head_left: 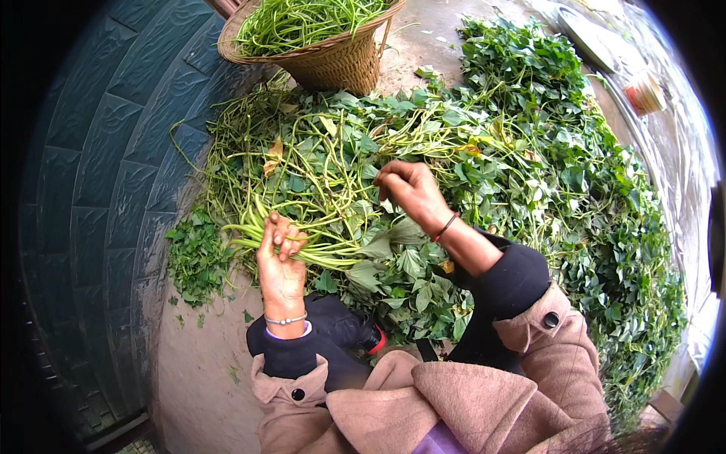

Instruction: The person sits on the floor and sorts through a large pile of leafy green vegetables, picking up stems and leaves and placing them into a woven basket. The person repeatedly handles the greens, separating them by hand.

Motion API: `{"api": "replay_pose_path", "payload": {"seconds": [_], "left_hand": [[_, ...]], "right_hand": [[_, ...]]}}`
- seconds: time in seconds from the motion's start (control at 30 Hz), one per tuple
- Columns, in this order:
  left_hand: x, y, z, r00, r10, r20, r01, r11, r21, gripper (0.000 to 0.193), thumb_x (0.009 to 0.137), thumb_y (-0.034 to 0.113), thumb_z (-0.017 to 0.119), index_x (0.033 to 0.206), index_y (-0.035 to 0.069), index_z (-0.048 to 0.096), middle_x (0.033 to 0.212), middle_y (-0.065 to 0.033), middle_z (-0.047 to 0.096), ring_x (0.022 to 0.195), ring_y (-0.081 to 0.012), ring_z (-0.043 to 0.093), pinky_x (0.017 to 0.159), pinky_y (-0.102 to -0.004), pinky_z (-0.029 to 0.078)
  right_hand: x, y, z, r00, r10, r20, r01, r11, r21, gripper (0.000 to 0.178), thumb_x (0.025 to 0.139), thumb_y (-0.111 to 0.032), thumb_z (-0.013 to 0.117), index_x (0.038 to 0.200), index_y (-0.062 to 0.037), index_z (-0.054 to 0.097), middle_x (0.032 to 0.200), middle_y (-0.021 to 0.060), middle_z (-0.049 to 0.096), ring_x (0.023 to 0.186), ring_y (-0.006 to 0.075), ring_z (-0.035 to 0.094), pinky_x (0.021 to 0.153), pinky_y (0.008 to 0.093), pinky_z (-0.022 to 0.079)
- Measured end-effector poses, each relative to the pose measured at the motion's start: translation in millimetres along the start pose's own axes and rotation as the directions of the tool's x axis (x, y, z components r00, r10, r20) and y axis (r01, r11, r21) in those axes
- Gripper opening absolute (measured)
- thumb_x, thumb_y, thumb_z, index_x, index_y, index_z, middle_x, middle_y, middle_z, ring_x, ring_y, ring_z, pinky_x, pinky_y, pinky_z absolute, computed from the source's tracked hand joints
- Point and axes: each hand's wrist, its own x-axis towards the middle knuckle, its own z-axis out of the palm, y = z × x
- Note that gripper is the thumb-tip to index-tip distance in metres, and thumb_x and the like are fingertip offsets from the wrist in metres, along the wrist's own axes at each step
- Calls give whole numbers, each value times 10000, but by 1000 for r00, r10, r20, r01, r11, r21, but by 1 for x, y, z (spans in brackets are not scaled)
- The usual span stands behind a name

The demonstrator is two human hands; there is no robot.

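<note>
My left hand [281, 265] is closed around a bunch of long pale-green leaf stalks [327, 256]. The stalks stick out on both sides of the fingers, and some have broad green leaves [366, 274] at their right ends. To the right and farther off, my right hand [412, 195] is held over the vine pile with its fingers curled together. What those fingers hold, if anything, is hidden. Beneath both hands spreads a heap of leafy green vines [333, 155], with bare stems and a few yellowed leaves among them.
A woven basket [333, 64] heaped with stripped green stalks [310, 26] stands at the far side. Dark tiled wall [106, 166] runs along the left. More leafy vines [544, 91] reach down the right, beside clear plastic sheeting [673, 166] and a small tub [644, 94].
</note>
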Motion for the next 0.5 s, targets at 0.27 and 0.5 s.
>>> {"api": "replay_pose_path", "payload": {"seconds": [0.27, 0.5], "left_hand": [[-3, 5, 11, 999, 38, 4, -38, 999, -21, 128, 1016, 146, 388, 972, 58, 471, 659, 32, 355, 499, -49, 268, 502, -194, 286], [-2, 1, 9, 996, 71, -53, -74, 996, -53, 132, 1015, 158, 407, 957, 62, 475, 664, 31, 371, 515, -56, 279, 530, -189, 305]], "right_hand": [[-10, -5, 5, 775, -541, 327, 632, 680, -372, 135, 794, -201, 690, 816, -71, 664, 805, 75, 611, 818, 276, 576, 717, 386, 469], [-31, -8, 27, 629, -591, 504, 774, 418, -476, 212, 704, -226, 721, 787, -99, 573, 842, 43, 508, 879, 235, 498, 746, 376, 380]]}}
